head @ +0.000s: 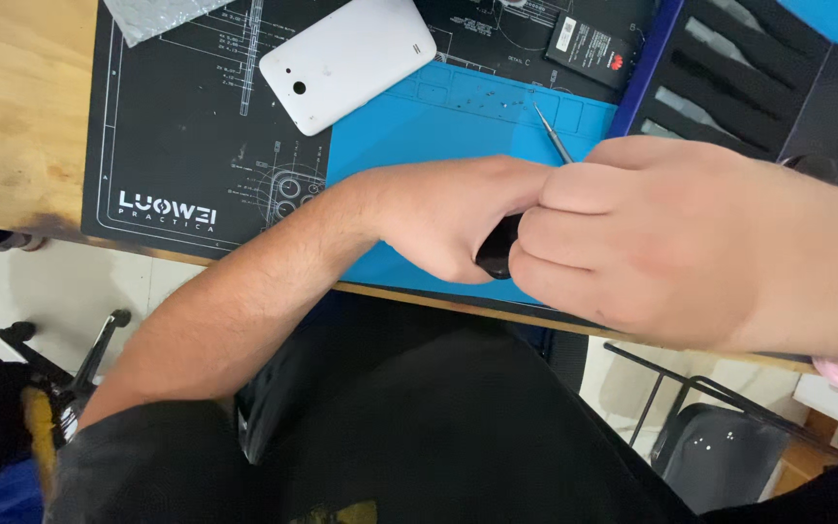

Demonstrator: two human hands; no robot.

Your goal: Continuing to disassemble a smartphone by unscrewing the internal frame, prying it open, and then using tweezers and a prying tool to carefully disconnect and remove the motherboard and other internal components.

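Observation:
My left hand (448, 218) and my right hand (652, 243) are pressed together over the near edge of a blue work mat (409, 126). Between them shows a small black object (499, 249), mostly hidden; both hands close around it. A thin metal tool tip (554, 133) sticks up from behind my right hand's fingers. A white phone back cover (346, 60) lies face down on the black printed mat (177, 146) beyond my left hand.
A black phone battery (589, 49) lies at the far edge. A dark tool tray with slots (739, 68) sits at the right. A silver bag corner (152, 15) shows top left. The wooden table (12, 107) extends left; chair frames stand on the floor below.

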